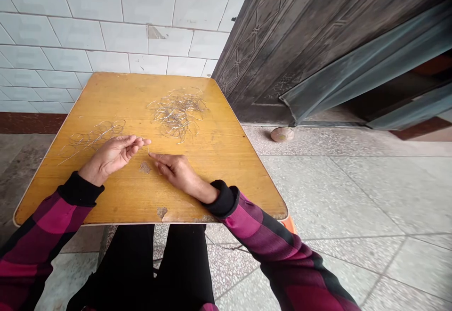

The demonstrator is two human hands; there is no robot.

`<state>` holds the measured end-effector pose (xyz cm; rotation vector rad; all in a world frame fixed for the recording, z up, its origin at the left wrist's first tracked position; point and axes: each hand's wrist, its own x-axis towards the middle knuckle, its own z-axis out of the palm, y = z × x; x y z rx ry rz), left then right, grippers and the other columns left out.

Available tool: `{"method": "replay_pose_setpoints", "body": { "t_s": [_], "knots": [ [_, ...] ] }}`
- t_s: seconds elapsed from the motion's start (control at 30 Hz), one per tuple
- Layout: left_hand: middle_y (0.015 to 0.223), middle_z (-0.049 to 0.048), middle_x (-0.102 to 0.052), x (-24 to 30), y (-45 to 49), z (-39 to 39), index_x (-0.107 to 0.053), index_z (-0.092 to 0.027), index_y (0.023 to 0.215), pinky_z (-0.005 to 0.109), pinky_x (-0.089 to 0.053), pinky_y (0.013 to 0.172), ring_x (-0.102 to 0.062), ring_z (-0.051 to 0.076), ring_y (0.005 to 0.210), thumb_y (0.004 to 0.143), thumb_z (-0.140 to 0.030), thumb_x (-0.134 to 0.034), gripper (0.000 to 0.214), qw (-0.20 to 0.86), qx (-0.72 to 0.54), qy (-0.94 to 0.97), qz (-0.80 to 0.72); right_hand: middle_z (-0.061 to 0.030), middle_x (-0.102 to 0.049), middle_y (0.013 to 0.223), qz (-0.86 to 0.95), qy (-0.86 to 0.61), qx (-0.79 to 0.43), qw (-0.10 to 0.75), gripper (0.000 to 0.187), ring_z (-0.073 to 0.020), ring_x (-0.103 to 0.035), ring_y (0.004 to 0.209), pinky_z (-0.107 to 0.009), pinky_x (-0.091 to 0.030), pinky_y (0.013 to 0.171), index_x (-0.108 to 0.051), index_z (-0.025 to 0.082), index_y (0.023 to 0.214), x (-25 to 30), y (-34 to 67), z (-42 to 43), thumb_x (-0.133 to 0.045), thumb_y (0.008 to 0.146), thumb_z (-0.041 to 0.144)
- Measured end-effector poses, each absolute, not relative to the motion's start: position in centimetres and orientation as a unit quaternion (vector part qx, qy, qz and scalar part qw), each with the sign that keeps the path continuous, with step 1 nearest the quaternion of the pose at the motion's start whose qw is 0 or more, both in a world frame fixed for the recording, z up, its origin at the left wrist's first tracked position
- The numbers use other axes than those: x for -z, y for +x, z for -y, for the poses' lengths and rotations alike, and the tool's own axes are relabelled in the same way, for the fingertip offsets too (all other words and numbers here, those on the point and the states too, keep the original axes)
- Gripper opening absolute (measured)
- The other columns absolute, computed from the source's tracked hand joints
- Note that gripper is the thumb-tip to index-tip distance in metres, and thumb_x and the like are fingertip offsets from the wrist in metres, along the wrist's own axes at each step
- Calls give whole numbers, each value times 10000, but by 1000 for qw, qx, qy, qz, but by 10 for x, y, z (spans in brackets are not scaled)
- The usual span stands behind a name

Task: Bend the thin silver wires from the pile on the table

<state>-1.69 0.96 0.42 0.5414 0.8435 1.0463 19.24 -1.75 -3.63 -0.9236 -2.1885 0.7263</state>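
Note:
Over the left half of the wooden table (219,160), my left hand (115,156) is turned partly palm up. Its thumb and fingertips are closed on a thin metal wire (149,149). A short piece of that wire runs down to my right hand (180,173), whose index finger reaches forward to its lower end. The right thumb lies just below that finger, and the other fingers are curled under, partly hidden. Beyond my left hand lies a loose bunch of bent wires (95,134). A larger tangled pile of wires (180,113) sits farther back, right of the middle.
The table's far edge is close to a white tiled wall (141,37). A dark carved wooden door (261,56) and a grey-blue curtain (353,75) stand to the right. On the terrazzo floor (335,193) rests a rounded stone-like object (282,134).

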Motion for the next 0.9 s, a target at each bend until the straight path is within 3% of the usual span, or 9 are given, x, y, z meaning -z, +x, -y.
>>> {"method": "replay_pose_setpoints", "body": {
  "t_s": [0.13, 0.5, 0.9],
  "knots": [
    [746, 133, -738, -2, -22, -11, -701, -44, 668, 82, -534, 562, -707, 104, 688, 916, 21, -469, 346, 749, -439, 296, -397, -100, -738, 984, 875, -322, -236, 275, 379, -146, -664, 823, -270, -499, 751, -625, 120, 1277, 38, 194, 18, -427, 968, 213],
    [956, 187, -750, -16, -35, -11, -710, -69, 689, 40, -414, 396, -553, 15, 476, 865, -22, -597, 215, 770, -299, 362, -431, -76, -728, 949, 918, -307, -169, 185, 354, -133, -638, 745, -243, -443, 661, -634, 176, 1270, 30, 204, 16, -426, 983, 180],
    [939, 201, -747, -11, -37, -15, -718, -43, 746, 34, -457, 481, -653, 50, 599, 875, 28, -548, 224, 786, -307, 337, -417, -69, -708, 885, 917, -331, -141, 170, 345, -117, -583, 664, -248, -392, 610, -621, 153, 1246, 29, 199, 24, -397, 993, 226]
  ]
}}
